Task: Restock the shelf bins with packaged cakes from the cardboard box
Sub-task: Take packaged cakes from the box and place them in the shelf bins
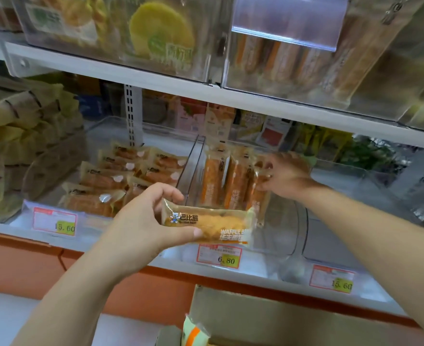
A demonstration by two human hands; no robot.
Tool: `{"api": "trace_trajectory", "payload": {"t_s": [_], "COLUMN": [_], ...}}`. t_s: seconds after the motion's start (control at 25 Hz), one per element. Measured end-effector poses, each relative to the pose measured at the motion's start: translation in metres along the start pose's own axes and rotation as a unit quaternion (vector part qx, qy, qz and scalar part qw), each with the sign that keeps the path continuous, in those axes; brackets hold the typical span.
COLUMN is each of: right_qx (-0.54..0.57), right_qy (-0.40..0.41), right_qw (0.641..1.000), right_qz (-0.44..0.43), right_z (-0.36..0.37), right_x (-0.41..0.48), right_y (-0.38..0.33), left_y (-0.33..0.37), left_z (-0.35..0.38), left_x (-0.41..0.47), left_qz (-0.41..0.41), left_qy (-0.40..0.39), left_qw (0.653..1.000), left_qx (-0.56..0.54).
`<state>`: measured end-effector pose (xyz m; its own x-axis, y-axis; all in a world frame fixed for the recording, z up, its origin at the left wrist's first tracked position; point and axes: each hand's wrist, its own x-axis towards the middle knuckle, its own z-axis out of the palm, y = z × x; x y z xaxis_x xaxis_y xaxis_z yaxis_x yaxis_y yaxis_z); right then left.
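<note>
One packaged cake (213, 224) lies sideways in the left hand (141, 221), whose fingers and thumb hold its left end, just in front of the clear bin (292, 228). Inside this bin the right hand (287, 176) pinches with curled fingers the top of the upright cakes (230, 186). Below stands the cardboard box (255, 318).

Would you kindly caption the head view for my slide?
Left hand holds a waffle cake pack while right hand pinches an upright pack in the clear bin.
</note>
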<state>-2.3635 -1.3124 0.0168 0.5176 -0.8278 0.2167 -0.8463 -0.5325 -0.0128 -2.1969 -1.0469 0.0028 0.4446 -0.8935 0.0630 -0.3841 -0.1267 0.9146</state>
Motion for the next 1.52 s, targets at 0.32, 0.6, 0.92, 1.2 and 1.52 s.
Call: {"api": "trace_trajectory", "payload": {"t_s": [0.32,0.6,0.92,1.2,1.52], "right_qx": [-0.192,-0.108,0.174,0.292,0.436], "right_qy": [-0.055,-0.054,-0.131,-0.085,-0.177], "right_qw": [0.976,0.992,0.973,0.94,0.87], "right_qz": [-0.085,-0.041,-0.082,-0.155,0.148], "right_z": [0.002,0.003,-0.051,-0.059,0.029], "right_x": [0.022,0.025,-0.039,-0.09,-0.024], "right_y": [-0.006,0.0,-0.037,-0.062,-0.093], "left_y": [-0.005,-0.007,-0.004,0.0,-0.025], "left_z": [0.006,0.004,0.007,0.017,0.026], "left_x": [0.006,0.005,0.003,0.009,0.019], "left_qz": [0.005,0.002,0.019,0.061,0.021], "left_qy": [-0.009,0.005,0.006,0.099,0.088], "left_qw": [1.0,1.0,0.996,0.98,0.98], "left_qx": [-0.024,-0.025,-0.084,-0.164,0.175]}}
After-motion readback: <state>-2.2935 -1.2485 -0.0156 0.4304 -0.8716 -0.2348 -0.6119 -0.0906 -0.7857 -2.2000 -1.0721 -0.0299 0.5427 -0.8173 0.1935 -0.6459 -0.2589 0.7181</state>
